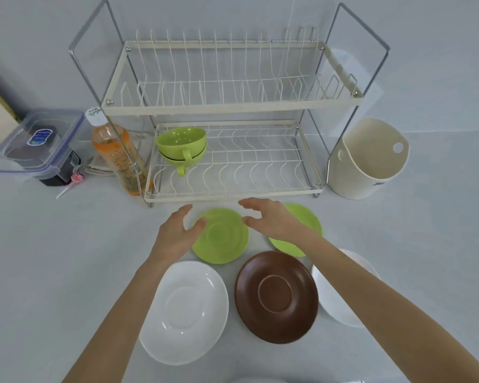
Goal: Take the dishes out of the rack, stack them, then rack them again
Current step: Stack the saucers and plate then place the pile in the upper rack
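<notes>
A two-tier white wire dish rack [233, 106] stands at the back; two stacked green cups [181, 143] sit on its lower tier at the left. On the table in front lie a green saucer [221, 239], a second green saucer [307, 225], a brown saucer [275, 297], a white saucer [187, 310] and another white dish [332, 297] partly under my right forearm. My left hand [177, 230] is open at the first green saucer's left edge, thumb touching its rim. My right hand [268, 217] hovers open between the two green saucers.
A cream utensil holder [368, 158] hangs beside the rack's right side. Left of the rack stand an orange bottle [116, 153] and a clear lidded plastic box [36, 139] over a dark container, with folded cloths [100, 168] between them.
</notes>
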{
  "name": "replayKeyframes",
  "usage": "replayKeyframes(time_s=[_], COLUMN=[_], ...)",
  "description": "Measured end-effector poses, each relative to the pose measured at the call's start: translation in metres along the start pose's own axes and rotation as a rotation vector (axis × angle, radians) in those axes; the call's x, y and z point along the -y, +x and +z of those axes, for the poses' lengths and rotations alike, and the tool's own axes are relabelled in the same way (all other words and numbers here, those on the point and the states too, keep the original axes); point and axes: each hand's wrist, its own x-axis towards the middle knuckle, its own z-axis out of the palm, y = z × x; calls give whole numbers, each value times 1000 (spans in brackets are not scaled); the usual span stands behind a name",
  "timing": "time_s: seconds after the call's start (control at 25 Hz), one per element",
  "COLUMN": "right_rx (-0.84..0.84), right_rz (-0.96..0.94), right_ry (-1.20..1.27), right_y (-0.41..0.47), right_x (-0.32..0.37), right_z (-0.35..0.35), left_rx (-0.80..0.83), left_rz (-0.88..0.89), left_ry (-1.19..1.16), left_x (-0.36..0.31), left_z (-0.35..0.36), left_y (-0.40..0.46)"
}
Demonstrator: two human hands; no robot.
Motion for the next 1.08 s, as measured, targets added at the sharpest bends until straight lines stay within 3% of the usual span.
replayKeyframes(time_s=[0.24, 0.56, 0.72, 0.92, 1.08], right_rx=[150, 163, 145, 127, 71], right_rz=[9, 32, 26, 57, 80], right_ry=[-219, -401, -335, -149, -25], right_y=[-28, -25, -25, -28, -32], right_x=[-37, -51, -53, -58, -53], right_z=[22, 35, 32, 21, 13], left_rx=[149, 228, 241, 207, 87], left_rz=[52, 72, 79, 81, 141], left_ry=[101, 381, 504, 345, 233], left_x=[16, 16, 14, 17, 13], left_z=[38, 67, 78, 80, 69], left_y=[-29, -41, -44, -44, -43])
